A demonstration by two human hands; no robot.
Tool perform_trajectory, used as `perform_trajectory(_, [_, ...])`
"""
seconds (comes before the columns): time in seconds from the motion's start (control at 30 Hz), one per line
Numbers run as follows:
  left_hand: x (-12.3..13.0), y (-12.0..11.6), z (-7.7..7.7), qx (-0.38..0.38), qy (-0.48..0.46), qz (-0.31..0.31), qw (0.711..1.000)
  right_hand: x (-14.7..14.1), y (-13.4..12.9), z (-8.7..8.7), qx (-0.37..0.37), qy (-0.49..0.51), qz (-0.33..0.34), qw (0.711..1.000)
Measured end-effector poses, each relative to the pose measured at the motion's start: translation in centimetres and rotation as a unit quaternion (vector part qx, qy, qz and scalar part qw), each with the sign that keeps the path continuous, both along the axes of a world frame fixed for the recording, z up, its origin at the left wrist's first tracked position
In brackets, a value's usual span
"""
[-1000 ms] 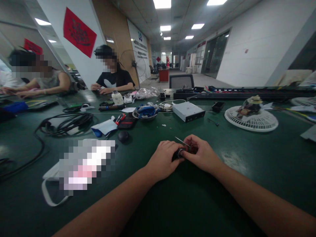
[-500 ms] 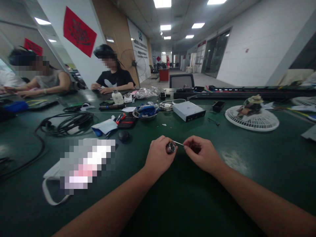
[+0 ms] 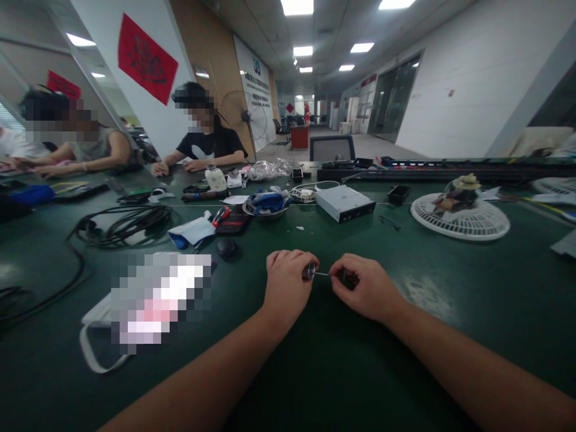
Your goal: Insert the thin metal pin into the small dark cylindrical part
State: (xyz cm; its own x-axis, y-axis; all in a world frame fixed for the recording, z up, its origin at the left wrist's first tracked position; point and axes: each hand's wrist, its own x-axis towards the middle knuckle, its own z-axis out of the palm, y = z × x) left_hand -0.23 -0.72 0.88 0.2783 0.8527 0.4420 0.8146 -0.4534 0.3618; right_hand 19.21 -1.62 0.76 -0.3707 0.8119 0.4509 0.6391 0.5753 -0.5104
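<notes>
A small cylinder [image 3: 308,271] is clasped in the curled left hand [image 3: 287,287], its rim facing the right hand [image 3: 368,284], by whose pinched fingertips a thin rod [image 3: 322,274] is held, its tip at that rim. Beyond the grip, a silver box [image 3: 342,200] is seen.

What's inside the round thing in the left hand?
I can't see inside; the left hand covers most of the cylinder. A thin rod in the right hand reaches its open end; whether the tip enters isn't clear.

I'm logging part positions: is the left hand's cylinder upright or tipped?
Tipped sideways: the cylinder lies in the left hand, its round end facing the right hand.
</notes>
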Motion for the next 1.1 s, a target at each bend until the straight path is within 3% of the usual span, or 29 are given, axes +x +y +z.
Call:
perform_trajectory(0.13, [0.02,-0.11,0.05,0.001,0.016,-0.006,1.0,-0.07,-0.24,0.15,0.011,0.003,0.034,0.999])
perform_trajectory(0.37, [0.0,-0.06,-0.16,-0.004,0.013,-0.007,1.0,-0.17,-0.06,-0.12,0.021,-0.008,-0.031,0.999])
perform_trajectory(0.57, [-0.02,-0.02,-0.21,-0.005,0.017,-0.003,1.0,-0.15,-0.32,0.09,0.016,-0.006,0.036,0.999])
perform_trajectory(0.77, [-0.02,-0.03,-0.11,-0.007,0.015,-0.003,1.0,-0.19,-0.15,-0.12,0.017,-0.022,-0.028,0.999])
perform_trajectory(0.93, [-0.04,0.07,-0.16,-0.009,0.009,0.001,1.0,-0.19,-0.34,0.18,0.026,-0.021,0.042,0.999])
perform_trajectory(1.1, [-0.04,0.09,-0.21,-0.007,0.005,-0.004,1.0,-0.27,-0.3,0.1,0.039,-0.017,-0.017,0.999])
